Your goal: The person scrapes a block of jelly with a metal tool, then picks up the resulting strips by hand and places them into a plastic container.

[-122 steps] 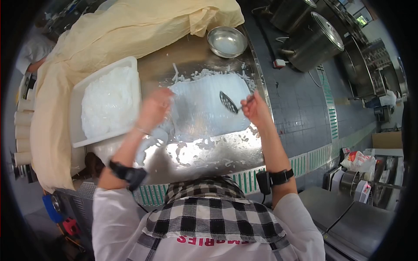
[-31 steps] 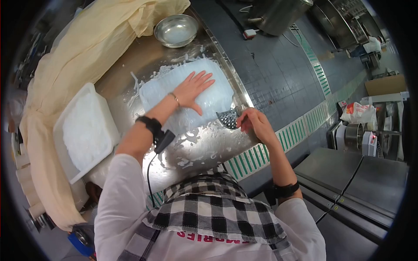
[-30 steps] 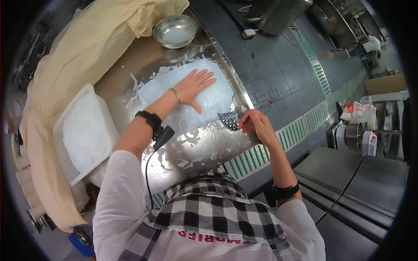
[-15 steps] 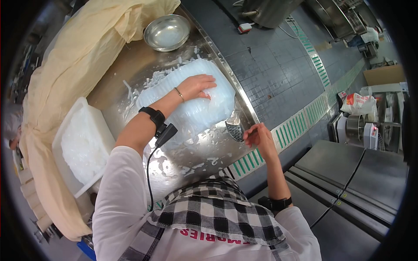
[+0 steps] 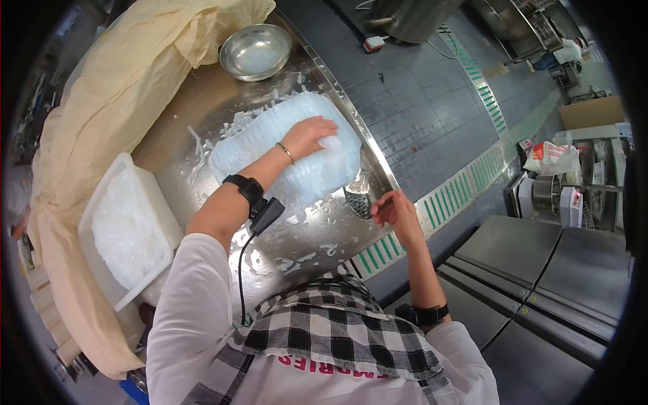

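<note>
A large, ridged, pale bluish block of jelly (image 5: 270,162) lies on the wet steel table (image 5: 270,251). My left hand (image 5: 308,138) is on top of the block near its right end, its fingers curved round a small translucent lump of jelly (image 5: 330,142). Beyond the table's right edge, my right hand (image 5: 399,216) hangs in the air with half-curled, parted fingers and nothing visible in them. Close to those fingers, a perforated metal scraper (image 5: 359,204) lies by the block at the table edge. Wet shreds of jelly are scattered round the block.
A steel bowl (image 5: 255,54) stands at the table's far edge. On the left, a white tub (image 5: 125,177) holds white shreds, beside a large beige cloth (image 5: 74,189). A tiled floor with a green-slotted drain (image 5: 449,199) and steel cabinets (image 5: 570,270) lie to the right.
My left hand's fingers have drawn in, and a translucent lump now shows at them. My right hand has hardly moved; the view has shifted slightly.
</note>
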Demonstrator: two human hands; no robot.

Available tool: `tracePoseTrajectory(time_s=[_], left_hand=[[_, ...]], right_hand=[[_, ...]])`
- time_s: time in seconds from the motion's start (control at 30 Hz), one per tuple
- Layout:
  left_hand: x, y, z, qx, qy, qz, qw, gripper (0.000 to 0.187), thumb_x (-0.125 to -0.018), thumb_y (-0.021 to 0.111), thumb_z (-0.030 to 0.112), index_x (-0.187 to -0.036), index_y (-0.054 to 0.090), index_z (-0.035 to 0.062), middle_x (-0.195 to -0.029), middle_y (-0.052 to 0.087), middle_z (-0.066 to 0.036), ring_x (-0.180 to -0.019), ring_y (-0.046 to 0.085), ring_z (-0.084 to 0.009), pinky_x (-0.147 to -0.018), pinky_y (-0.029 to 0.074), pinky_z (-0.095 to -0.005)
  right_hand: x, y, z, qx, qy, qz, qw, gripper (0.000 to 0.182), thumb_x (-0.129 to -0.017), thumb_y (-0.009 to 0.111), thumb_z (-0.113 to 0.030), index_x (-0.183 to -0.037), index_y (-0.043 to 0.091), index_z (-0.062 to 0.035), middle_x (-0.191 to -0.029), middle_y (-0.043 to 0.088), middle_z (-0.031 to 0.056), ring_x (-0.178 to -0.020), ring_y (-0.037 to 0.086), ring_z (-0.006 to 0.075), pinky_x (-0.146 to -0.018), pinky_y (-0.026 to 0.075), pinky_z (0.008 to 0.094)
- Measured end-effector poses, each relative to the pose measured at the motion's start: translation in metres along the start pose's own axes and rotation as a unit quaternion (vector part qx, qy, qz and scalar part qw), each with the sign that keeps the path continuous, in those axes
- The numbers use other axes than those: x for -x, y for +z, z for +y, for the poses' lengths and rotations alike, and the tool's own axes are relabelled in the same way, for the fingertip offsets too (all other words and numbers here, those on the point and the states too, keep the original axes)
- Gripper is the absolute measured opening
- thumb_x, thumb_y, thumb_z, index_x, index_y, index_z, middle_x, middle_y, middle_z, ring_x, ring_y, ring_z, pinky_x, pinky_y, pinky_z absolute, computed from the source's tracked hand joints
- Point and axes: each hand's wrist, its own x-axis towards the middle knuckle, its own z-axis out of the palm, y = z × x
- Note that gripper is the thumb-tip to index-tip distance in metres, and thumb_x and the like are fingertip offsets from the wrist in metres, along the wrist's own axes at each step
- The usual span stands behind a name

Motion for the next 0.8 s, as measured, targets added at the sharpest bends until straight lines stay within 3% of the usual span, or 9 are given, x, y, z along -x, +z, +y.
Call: tracePoseTrajectory(time_s=[0.1, 0.17, 0.2, 0.27, 0.33, 0.4, 0.5, 0.7, 0.8], left_hand=[[0.004, 0.007, 0.004, 0.027, -0.048, 0.115, 0.992, 0.029, -0.065, 0.058, 0.002, -0.093, 0.057, 0.0102, -0.096, 0.058, -0.004, -0.095, 0.052, -0.0185, -0.087, 0.038, -0.0311], [0.002, 0.003, 0.012, 0.260, -0.266, 0.209, 0.904, 0.030, -0.066, 0.045, -0.007, -0.092, 0.055, 0.0042, -0.089, 0.059, -0.008, -0.083, 0.056, -0.0190, -0.076, 0.045, -0.0299], [0.002, -0.004, 0.014, 0.258, -0.265, 0.211, 0.905, 0.030, -0.066, 0.045, -0.007, -0.092, 0.055, 0.0042, -0.089, 0.059, -0.008, -0.083, 0.056, -0.0190, -0.076, 0.045, -0.0299], [0.009, -0.019, 0.016, 0.552, -0.322, 0.339, 0.690, 0.029, -0.066, 0.041, -0.008, -0.091, 0.053, -0.0011, -0.083, 0.058, -0.011, -0.072, 0.056, -0.0184, -0.067, 0.046, -0.0298], [0.021, -0.030, 0.013, 0.568, -0.326, 0.376, 0.655, 0.027, -0.068, 0.040, -0.006, -0.093, 0.049, -0.0032, -0.072, 0.054, -0.009, -0.060, 0.052, -0.0175, -0.064, 0.046, -0.0330], [0.039, -0.046, 0.012, 0.683, -0.258, 0.417, 0.541, 0.024, -0.071, 0.042, -0.002, -0.094, 0.047, -0.0014, -0.063, 0.048, -0.005, -0.055, 0.047, -0.0157, -0.065, 0.046, -0.0349], [0.064, -0.091, 0.035, 0.687, -0.212, 0.457, 0.524, 0.021, -0.074, 0.044, 0.003, -0.095, 0.046, 0.0035, -0.060, 0.042, -0.001, -0.054, 0.043, -0.0140, -0.069, 0.043, -0.0364], [0.157, -0.216, 0.119, 0.642, -0.209, 0.464, 0.574, 0.026, -0.078, 0.054, 0.019, -0.099, 0.047, 0.0042, -0.060, 0.042, 0.001, -0.056, 0.043, -0.0120, -0.067, 0.041, -0.0320], [0.225, -0.270, 0.143, 0.522, -0.351, 0.510, 0.586, 0.022, -0.077, 0.053, 0.022, -0.091, 0.051, 0.0047, -0.060, 0.047, -0.002, -0.055, 0.048, -0.0139, -0.067, 0.046, -0.0357]], right_hand=[[0.001, 0.001, -0.002, -0.006, -0.008, -0.002, 1.000, 0.038, -0.091, 0.026, -0.035, -0.080, 0.044, -0.0035, -0.070, 0.055, 0.0108, -0.054, 0.050, 0.0151, -0.050, 0.041, 0.0245], [0.001, 0.002, -0.003, -0.003, -0.013, 0.002, 1.000, 0.038, -0.091, 0.026, -0.035, -0.079, 0.044, -0.0037, -0.070, 0.055, 0.0110, -0.054, 0.051, 0.0153, -0.049, 0.040, 0.0246], [0.001, 0.002, -0.004, -0.003, -0.016, 0.000, 1.000, 0.038, -0.091, 0.026, -0.035, -0.079, 0.044, -0.0037, -0.070, 0.055, 0.0110, -0.054, 0.051, 0.0153, -0.049, 0.040, 0.0246], [0.001, 0.002, -0.004, -0.010, -0.018, -0.003, 1.000, 0.038, -0.091, 0.025, -0.034, -0.079, 0.044, -0.0034, -0.070, 0.055, 0.0111, -0.055, 0.051, 0.0154, -0.049, 0.040, 0.0247], [0.000, 0.002, -0.004, -0.003, -0.020, -0.006, 1.000, 0.038, -0.091, 0.026, -0.034, -0.079, 0.045, -0.0037, -0.070, 0.055, 0.0110, -0.055, 0.051, 0.0155, -0.049, 0.040, 0.0246], [0.000, 0.002, -0.005, 0.004, -0.023, -0.016, 1.000, 0.038, -0.090, 0.026, -0.035, -0.079, 0.045, -0.0041, -0.070, 0.056, 0.0109, -0.055, 0.051, 0.0156, -0.050, 0.040, 0.0245], [-0.003, 0.000, -0.001, 0.007, -0.011, -0.001, 1.000, 0.037, -0.090, 0.030, -0.035, -0.082, 0.045, -0.0030, -0.070, 0.056, 0.0105, -0.055, 0.052, 0.0148, -0.049, 0.041, 0.0248], [-0.013, 0.007, -0.003, -0.022, -0.023, -0.058, 0.998, 0.038, -0.089, 0.031, -0.038, -0.081, 0.045, -0.0032, -0.068, 0.055, 0.0114, -0.052, 0.050, 0.0157, -0.046, 0.040, 0.0255], [-0.015, 0.009, -0.004, -0.030, -0.030, -0.057, 0.997, 0.037, -0.089, 0.031, -0.036, -0.080, 0.045, -0.0028, -0.068, 0.055, 0.0116, -0.052, 0.050, 0.0159, -0.045, 0.039, 0.0257]])
